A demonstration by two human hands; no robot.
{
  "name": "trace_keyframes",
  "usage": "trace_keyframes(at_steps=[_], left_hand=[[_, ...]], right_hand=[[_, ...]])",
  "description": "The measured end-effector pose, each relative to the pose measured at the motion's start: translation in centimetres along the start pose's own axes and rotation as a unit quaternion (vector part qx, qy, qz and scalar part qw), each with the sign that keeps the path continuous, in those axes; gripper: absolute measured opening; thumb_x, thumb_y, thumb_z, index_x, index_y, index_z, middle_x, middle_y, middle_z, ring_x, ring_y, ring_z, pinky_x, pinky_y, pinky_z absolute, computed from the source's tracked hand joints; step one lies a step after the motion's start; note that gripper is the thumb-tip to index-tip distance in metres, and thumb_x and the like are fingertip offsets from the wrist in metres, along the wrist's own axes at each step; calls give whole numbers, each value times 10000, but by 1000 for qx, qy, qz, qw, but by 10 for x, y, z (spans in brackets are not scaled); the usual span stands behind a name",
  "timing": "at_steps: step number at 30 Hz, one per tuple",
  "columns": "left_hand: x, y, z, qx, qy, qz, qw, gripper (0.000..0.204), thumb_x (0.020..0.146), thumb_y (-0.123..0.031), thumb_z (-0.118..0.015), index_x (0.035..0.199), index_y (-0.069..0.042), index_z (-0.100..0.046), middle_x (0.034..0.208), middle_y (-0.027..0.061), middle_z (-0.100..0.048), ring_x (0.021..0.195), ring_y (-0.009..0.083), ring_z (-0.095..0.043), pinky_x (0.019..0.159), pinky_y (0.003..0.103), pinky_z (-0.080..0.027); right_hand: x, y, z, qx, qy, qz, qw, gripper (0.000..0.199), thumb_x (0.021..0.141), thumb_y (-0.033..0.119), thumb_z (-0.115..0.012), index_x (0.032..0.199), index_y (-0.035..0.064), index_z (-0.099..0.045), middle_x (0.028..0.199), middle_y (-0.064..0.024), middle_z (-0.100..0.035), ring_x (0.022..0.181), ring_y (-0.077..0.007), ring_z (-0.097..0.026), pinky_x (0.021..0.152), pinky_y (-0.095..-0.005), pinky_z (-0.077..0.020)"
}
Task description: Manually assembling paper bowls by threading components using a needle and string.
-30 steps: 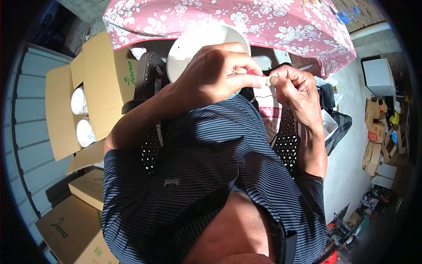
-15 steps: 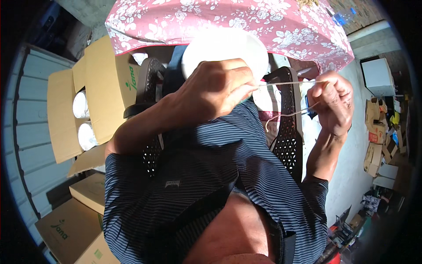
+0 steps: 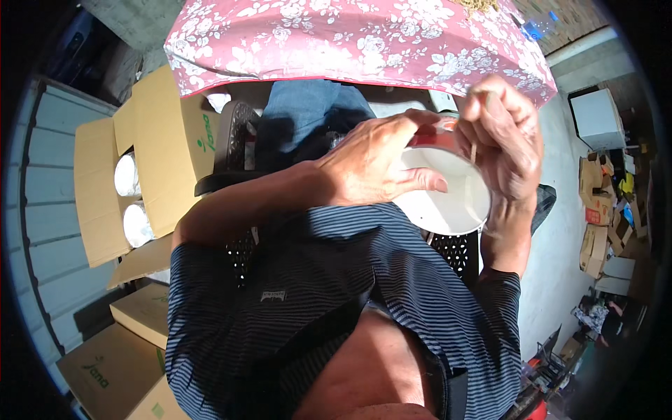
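A white round tub (image 3: 458,206) with a red printed part (image 3: 437,138) is tilted in front of my chest, to the right of the middle. My left hand (image 3: 374,157) grips it, with the thumb laid over its white surface and the other fingers partly hidden at the far side. Beside the tub's right edge, my right hand (image 3: 505,129) is closed in a pinch on a thin pale string (image 3: 474,152). Part of the string hangs below this hand, in front of the wrist. Where the rest of it runs is hard to make out.
A table with a pink floral cloth (image 3: 336,42) stands ahead. To the left are an open cardboard box (image 3: 164,161) holding white round containers (image 3: 128,175) and closed boxes (image 3: 108,364). A dark perforated chair (image 3: 241,133) surrounds me. Cardboard (image 3: 595,245) lies far right.
The white tub has come nearer and right, tilted from under my left hand. My left hand has shifted right and opened around it. My right hand moved slightly left and up; the string is no longer stretched between both hands.
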State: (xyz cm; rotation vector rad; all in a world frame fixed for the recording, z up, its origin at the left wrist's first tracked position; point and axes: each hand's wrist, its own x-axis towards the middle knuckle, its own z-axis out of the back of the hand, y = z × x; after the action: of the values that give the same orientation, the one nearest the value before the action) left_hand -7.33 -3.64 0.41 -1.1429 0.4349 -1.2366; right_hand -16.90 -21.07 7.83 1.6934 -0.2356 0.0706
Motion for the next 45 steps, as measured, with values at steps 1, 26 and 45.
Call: trace_keyframes(at_steps=[1, 26, 45], left_hand=[[0, 4, -5, -30, -45, -27, 998, 758, 855, -418, -853, 1348, 19, -478, 1161, 225, -680, 1106, 381, -685, 962, 453, -532], [-31, 32, 129, 418, -2, 118, 901, 391, 924, -99, -675, 1206, 137, -541, 742, 305, -653, 699, 442, -677, 677, 519, -494], [-28, 73, 106, 420, -65, 51, 904, 465, 882, -34, -626, 1316, 88, -512, 1041, 301, -678, 970, 461, -666, 898, 495, -527]], right_hand=[[8, -7, -7, 30, -1, 8, 1000, 294, 1062, 244, -613, 989, -33, -682, 610, 63, -444, 498, -31, -296, 499, -239, -262], [9, 31, 45, -75, -62, 90, 991, 429, 1067, 136, -539, 1432, -84, -495, 936, -129, -713, 434, -47, -487, 439, -199, -445], [27, 20, 51, -283, -172, 279, 901, 357, 985, -83, -582, 1335, -60, -650, 1234, -202, -737, 817, -183, -774, 596, -209, -567]])
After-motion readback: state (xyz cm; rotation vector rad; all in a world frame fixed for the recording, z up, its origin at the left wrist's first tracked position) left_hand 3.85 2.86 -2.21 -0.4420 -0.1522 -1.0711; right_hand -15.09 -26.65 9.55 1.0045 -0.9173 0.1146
